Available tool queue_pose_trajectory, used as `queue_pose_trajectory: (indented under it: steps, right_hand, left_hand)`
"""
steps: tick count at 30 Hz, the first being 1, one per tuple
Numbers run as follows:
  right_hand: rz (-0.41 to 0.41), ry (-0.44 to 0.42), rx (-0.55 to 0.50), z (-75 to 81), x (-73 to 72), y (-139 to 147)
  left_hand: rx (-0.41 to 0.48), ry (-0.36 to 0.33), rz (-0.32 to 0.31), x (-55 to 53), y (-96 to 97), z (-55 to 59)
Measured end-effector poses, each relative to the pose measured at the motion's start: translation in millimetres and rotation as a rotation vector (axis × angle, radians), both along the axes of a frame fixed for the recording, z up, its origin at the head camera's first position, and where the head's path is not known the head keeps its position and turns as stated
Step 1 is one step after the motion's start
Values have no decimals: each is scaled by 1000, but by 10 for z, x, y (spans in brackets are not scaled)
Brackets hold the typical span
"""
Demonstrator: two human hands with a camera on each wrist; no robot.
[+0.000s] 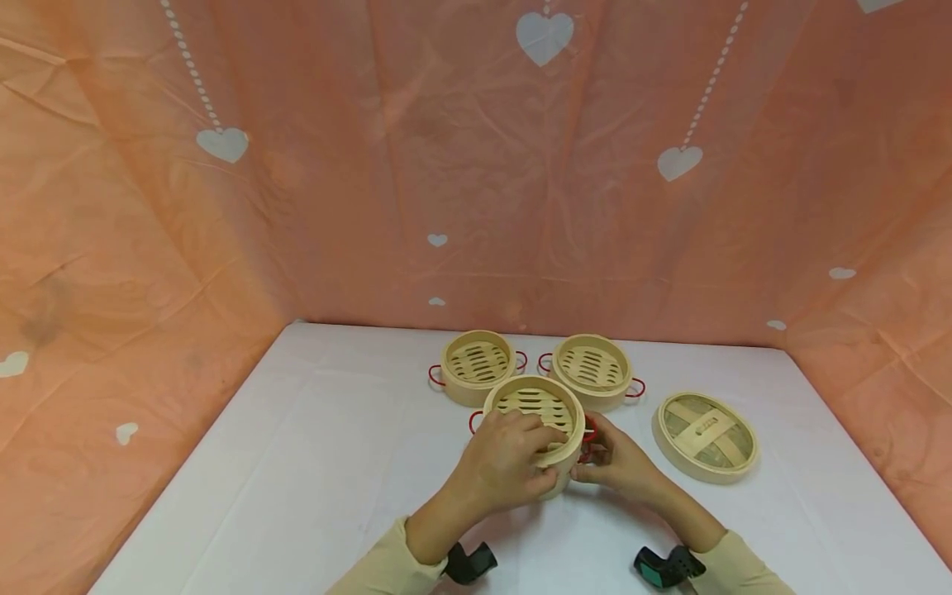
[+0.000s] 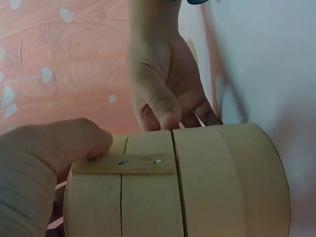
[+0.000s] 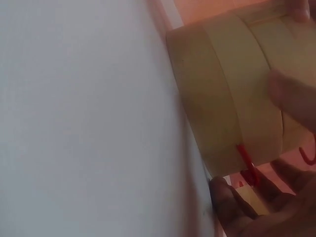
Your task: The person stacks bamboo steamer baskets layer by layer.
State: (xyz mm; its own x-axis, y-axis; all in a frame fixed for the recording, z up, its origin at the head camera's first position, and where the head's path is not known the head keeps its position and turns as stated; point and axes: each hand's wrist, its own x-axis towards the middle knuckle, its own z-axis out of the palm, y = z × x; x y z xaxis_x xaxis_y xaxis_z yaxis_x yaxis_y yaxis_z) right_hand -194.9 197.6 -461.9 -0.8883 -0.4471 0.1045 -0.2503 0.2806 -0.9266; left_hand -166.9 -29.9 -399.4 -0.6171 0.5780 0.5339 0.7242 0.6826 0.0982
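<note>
Two round bamboo steamer baskets are stacked in the head view, the upper one (image 1: 534, 399) with a slatted floor. Seen from the side in the left wrist view, the lower basket (image 2: 227, 182) meets it at a dark seam. My left hand (image 1: 500, 463) grips the upper basket's near rim, thumb outside and fingers reaching over the inside. From the right, my right hand (image 1: 621, 467) holds the stack's side by the red handles. In the right wrist view its thumb (image 3: 291, 96) lies by the seam, and its other fingers are beside the lower red handle (image 3: 249, 165).
Behind the stack stand two more steamer baskets, one at back left (image 1: 461, 388) and one at back right (image 1: 606, 401), both with red handles. A woven bamboo lid (image 1: 706, 436) lies to the right on the white tabletop (image 1: 320, 446). Orange cloth (image 1: 476, 190) encloses the table.
</note>
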Motion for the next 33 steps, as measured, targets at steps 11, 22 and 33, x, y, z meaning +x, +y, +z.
queue_pose_trajectory:
  steps: [11,22,33]
  right_hand:
    - [3,74,-40,60,-5,-27]
    - [-16,31,-69,177,29,-79]
    - [-15,52,-61,210,4,-101]
  left_hand:
    - [143,19,-66,-106,-207,48]
    - [332,-99,-52,-380,-530,97]
    - [365,-202,66,-719,-768,-27]
